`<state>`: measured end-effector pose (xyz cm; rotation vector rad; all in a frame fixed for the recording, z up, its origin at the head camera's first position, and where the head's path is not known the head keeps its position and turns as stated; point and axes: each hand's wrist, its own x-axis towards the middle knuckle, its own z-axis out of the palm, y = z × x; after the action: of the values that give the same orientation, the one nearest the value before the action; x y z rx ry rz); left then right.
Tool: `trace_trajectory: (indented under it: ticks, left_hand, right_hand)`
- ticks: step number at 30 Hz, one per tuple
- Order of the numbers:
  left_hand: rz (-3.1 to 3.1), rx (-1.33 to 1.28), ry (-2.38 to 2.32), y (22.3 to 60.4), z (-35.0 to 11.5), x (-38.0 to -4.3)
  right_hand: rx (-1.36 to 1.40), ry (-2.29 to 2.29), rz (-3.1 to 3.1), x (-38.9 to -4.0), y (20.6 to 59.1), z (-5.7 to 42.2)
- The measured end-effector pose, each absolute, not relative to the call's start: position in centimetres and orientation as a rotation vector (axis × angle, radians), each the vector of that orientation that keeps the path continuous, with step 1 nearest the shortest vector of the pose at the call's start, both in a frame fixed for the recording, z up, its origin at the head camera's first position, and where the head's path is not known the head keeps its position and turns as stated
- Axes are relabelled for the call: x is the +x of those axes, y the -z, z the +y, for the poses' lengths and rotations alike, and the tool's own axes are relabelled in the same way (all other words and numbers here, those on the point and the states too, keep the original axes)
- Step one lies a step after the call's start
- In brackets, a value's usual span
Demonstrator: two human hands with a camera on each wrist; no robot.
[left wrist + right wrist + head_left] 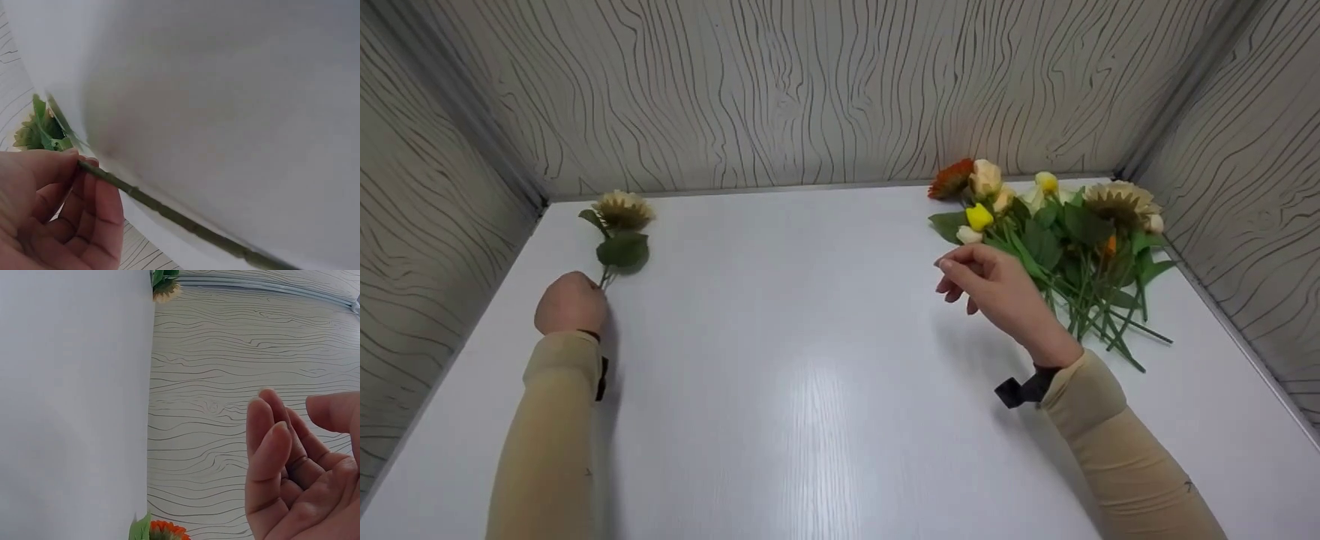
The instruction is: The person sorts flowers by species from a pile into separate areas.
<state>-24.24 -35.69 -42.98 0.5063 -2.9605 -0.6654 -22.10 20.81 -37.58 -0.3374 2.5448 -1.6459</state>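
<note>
At the left of the table, my left hand [572, 304] pinches the green stem [169, 212] of a cream flower [622, 211] with broad leaves. Its bloom points toward the back wall, and in the left wrist view the stem runs out past thumb and fingertips. My right hand [994, 289] hovers at the near left side of a heap of flowers [1057, 225], fingers loosely bent, nothing between them. That heap mixes cream, yellow and orange blooms, their green stems [1110, 322] crossing toward the front. In the right wrist view an orange flower [169, 530] shows at the bottom edge.
The white table [780, 315] stretches between the two hands. A wood-grain patterned wall [810, 97] rises along its back edge, with similar panels at the left [412, 225] and right [1245, 187]. Dark wrist straps [1027, 388] sit on the sleeves.
</note>
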Motion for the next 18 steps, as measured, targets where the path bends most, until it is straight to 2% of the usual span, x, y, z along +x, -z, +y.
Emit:
trace_trajectory:
  ticks: [10,18]
  left_hand:
    - [-2.977,0.525,0.726,43.1,-36.1,-23.9]
    - [-2.990,0.524,0.715,41.3,-34.9,-23.8]
  right_hand:
    - [-0.322,1.615,2.544,-22.5,38.0,20.7]
    - [-0.294,1.620,2.541,-22.7,38.1,21.5]
